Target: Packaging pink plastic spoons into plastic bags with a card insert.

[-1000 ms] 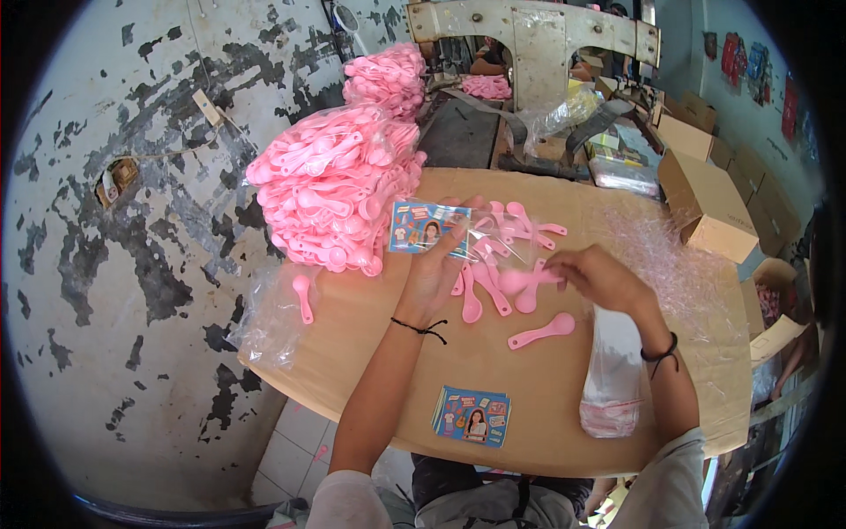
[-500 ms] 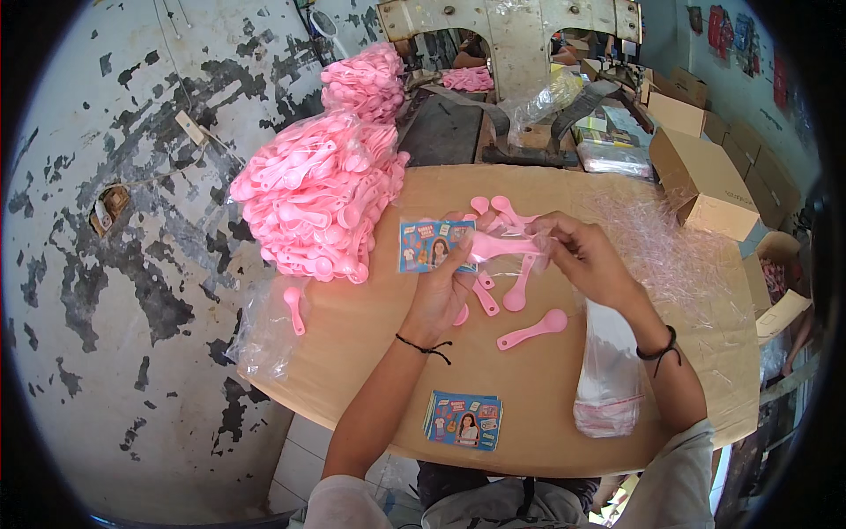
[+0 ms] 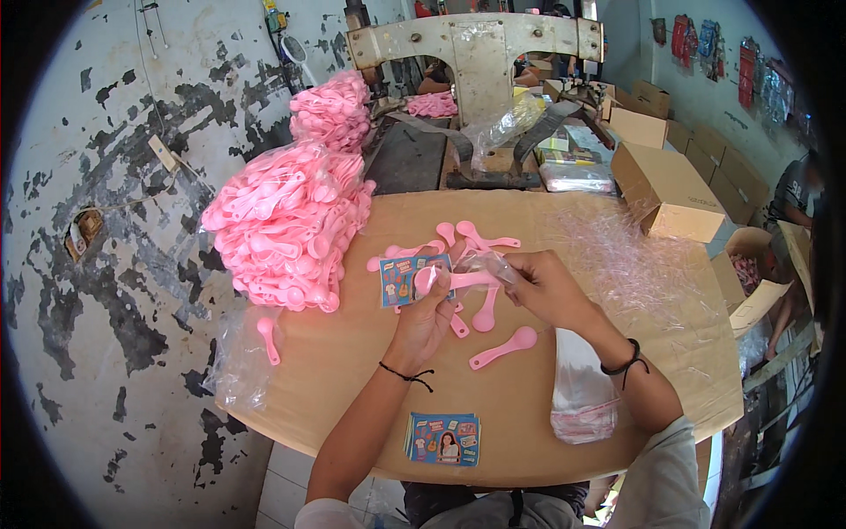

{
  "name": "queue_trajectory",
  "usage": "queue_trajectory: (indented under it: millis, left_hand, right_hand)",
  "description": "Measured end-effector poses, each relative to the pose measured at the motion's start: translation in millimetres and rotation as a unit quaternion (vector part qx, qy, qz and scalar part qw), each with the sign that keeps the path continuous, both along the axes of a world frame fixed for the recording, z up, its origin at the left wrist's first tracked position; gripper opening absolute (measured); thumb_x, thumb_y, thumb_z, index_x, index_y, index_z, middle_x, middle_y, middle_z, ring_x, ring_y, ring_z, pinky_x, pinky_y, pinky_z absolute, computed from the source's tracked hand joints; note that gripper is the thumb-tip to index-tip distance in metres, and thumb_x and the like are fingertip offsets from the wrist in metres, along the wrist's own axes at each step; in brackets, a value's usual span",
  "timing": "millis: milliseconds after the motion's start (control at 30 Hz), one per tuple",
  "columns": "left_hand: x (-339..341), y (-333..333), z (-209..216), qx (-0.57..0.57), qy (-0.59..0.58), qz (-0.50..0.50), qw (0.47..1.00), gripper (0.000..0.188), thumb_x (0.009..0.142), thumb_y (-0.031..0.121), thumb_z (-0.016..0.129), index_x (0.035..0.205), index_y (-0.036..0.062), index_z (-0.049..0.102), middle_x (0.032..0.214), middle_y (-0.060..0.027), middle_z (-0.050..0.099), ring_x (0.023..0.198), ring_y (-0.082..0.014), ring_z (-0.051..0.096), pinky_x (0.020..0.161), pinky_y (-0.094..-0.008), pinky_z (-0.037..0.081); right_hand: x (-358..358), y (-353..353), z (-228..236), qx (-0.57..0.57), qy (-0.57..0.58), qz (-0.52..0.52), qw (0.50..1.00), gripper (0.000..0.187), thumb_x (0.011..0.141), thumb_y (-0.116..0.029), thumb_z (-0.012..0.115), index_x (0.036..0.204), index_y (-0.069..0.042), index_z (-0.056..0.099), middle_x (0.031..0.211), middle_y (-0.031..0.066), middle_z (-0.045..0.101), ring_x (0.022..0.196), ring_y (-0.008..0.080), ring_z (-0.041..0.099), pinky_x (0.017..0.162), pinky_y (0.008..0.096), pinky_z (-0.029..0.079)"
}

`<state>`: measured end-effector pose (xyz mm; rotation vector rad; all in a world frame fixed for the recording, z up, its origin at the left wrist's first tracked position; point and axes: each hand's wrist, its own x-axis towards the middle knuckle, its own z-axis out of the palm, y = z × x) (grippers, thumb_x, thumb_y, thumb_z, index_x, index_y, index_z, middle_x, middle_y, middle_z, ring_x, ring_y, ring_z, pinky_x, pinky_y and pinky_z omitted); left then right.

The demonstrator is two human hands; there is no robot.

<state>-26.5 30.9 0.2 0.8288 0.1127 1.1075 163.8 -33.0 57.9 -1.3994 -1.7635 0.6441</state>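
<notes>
My left hand (image 3: 425,316) grips a blue printed card (image 3: 399,284) together with a pink plastic measuring spoon (image 3: 474,279), its thumb over the spoon. Clear film wraps the spoon's right part, and the fingers of my right hand (image 3: 553,289) are pinched on the film's end. How far the film covers the card I cannot tell. Several loose pink spoons lie on the brown-covered table around and under my hands; a separate one (image 3: 504,348) rests nearer me. A stack of blue cards (image 3: 443,439) lies by the front edge. Flat clear bags (image 3: 583,401) lie below my right forearm.
A big clear sack of pink spoons (image 3: 282,229) stands at the left, another sack (image 3: 330,110) behind it. One spoon (image 3: 269,339) lies on clear plastic. Thin plastic strips (image 3: 621,256) and an open cardboard box (image 3: 665,189) are at the right. A metal machine (image 3: 480,66) stands behind.
The head view has shifted, so the scene sits lower and further left. The right hand has turned, its knuckles now more over the film's end. Both hands keep their hold.
</notes>
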Motion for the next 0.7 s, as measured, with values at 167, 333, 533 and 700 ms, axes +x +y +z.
queue_trajectory:
  millis: [167,333,533,700]
  left_hand:
    - [1.2,-0.1,1.9,-0.021,-0.028,0.017,0.999,0.039,0.096,0.014,0.056,0.131,0.0091,0.038,0.137,-0.0126,0.048,0.127,-0.0238,0.049,0.107,-0.037,0.046]
    - [2.7,-0.1,-4.2,-0.019,-0.052,-0.005,0.998,0.04,0.099,0.019,0.053,0.134,0.0073,0.037,0.136,-0.0122,0.048,0.126,-0.0221,0.05,0.106,-0.0327,0.048]
    - [-0.6,16.5,-9.1,-0.066,0.034,0.022,0.997,0.055,0.098,0.027,0.057,0.143,0.006,0.033,0.14,-0.0136,0.048,0.127,-0.0217,0.049,0.107,-0.0337,0.04]
    - [4.9,2.6,3.6,0.428,0.352,0.191,0.81,0.051,0.097,0.018,0.057,0.141,0.0018,0.035,0.138,-0.0141,0.045,0.127,-0.0173,0.046,0.103,-0.0281,0.037]
  right_hand:
    - [-18.4,-6.8,14.0,-0.043,0.198,0.052,0.978,0.037,0.102,-0.026,0.046,0.089,0.002,0.066,0.061,0.0,0.053,0.054,0.0086,0.045,0.052,0.0265,0.039]
    - [-28.0,-12.1,40.0,0.031,-0.003,0.02,0.999,0.02,0.097,-0.015,0.054,0.093,-0.002,0.068,0.066,-0.0004,0.057,0.057,0.0061,0.047,0.052,0.0247,0.038]
    - [1.7,-43.0,80.4,0.25,-0.038,-0.127,0.959,0.012,0.086,-0.012,0.065,0.091,-0.003,0.069,0.055,0.0092,0.057,0.048,0.0138,0.056,0.046,0.0306,0.039]
    - [1.8,-11.4,46.8,0.129,-0.149,-0.112,0.974,0.012,0.081,-0.015,0.067,0.084,-0.004,0.07,0.06,0.0114,0.062,0.051,0.022,0.06,0.05,0.0335,0.045]
